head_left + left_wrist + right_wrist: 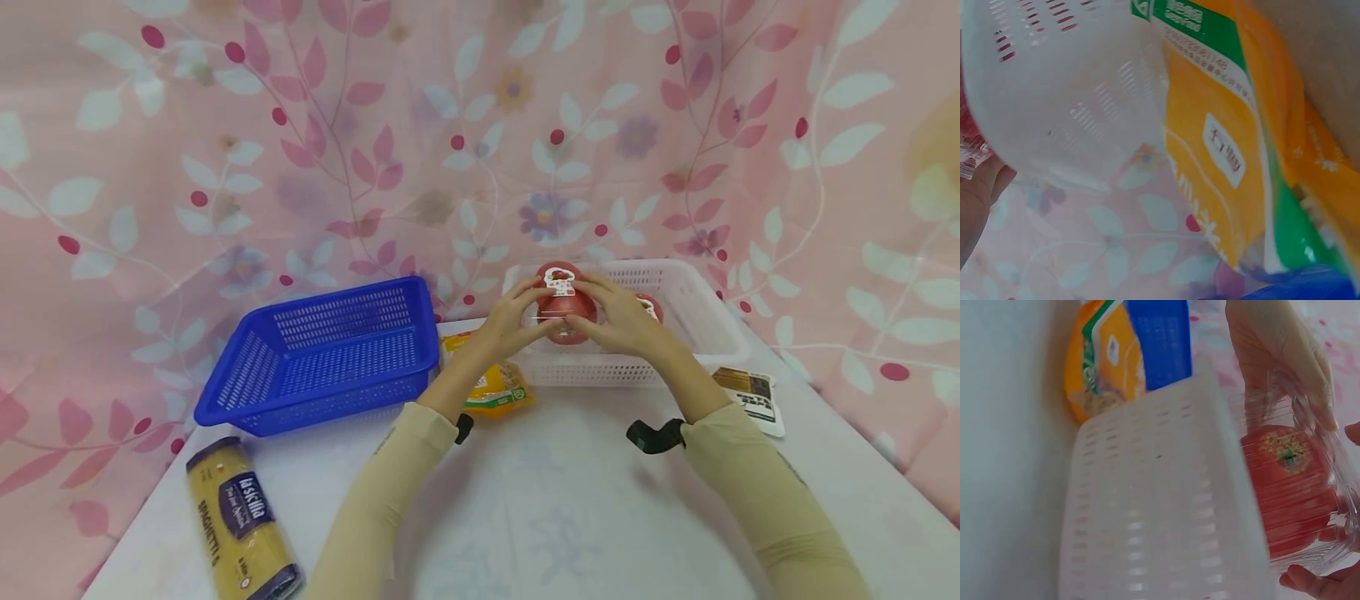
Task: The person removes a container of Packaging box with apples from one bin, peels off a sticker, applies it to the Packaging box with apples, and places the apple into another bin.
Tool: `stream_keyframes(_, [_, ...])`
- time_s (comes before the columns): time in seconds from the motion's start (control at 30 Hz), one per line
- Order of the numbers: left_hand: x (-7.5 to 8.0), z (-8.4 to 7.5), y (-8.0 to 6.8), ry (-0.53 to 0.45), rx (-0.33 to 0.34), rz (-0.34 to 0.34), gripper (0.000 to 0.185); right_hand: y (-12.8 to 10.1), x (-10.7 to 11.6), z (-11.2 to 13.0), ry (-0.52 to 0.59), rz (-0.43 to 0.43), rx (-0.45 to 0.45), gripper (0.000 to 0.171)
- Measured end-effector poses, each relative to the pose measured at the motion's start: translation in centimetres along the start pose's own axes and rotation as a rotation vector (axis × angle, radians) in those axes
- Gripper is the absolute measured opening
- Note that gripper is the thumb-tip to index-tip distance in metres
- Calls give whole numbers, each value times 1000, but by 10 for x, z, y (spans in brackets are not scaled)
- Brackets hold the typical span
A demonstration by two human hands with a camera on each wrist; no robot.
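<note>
Held item: clear plastic tomato pack (564,307), red tomatoes inside, held just above the white basket (705,333) at its left end, toward the far edge of the table (555,500).
Pack label: white printed tag on top; the writing is too small to read.
Pack axis: cannot tell for certain; in the head view it appears to run between the two palms, left to right.
Left hand (510,321): fingers curled round the left side of the pack; the right wrist view shows them (1272,356) pressed on the clear shell.
Right hand (626,321): fingers curled round the right side of the pack, opposite the left hand.
Nearness: both hands touch the pack; neither is nearer.
Basket contents: a second red item lies just right of the right hand, partly hidden.
Orange-green packet (495,387): on the table, touching the basket's left front corner; printed characters unreadable.
Blue basket (330,354): left of the packet, near the far-left corner.
Spaghetti pack (240,521): near the left edge; reads "SPAGHETTI", brand badge unclear.
Dark-labelled packet (753,396): near the right edge; text unreadable.
</note>
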State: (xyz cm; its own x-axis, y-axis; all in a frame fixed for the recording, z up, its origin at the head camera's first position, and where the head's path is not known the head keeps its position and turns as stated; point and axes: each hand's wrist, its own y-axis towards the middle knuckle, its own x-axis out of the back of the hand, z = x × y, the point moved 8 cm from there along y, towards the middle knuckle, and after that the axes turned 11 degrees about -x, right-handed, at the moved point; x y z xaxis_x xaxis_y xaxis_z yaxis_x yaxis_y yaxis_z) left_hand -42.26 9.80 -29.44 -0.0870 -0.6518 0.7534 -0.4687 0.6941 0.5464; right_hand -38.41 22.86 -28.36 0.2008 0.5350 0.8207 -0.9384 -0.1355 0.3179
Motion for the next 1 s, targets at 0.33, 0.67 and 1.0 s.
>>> stream_keyframes(0.33, [-32, 26, 5, 48, 80, 108, 58, 10, -23, -29, 49, 48, -47, 52])
stream_keyframes(0.67, [-44, 34, 3, 85, 188, 293, 58, 11, -42, -47, 104, 123, -90, 50])
stream_keyframes(1.0, [-43, 39, 8, -22, 254, 380, 59, 17, -50, -53, 122, 215, -154, 57])
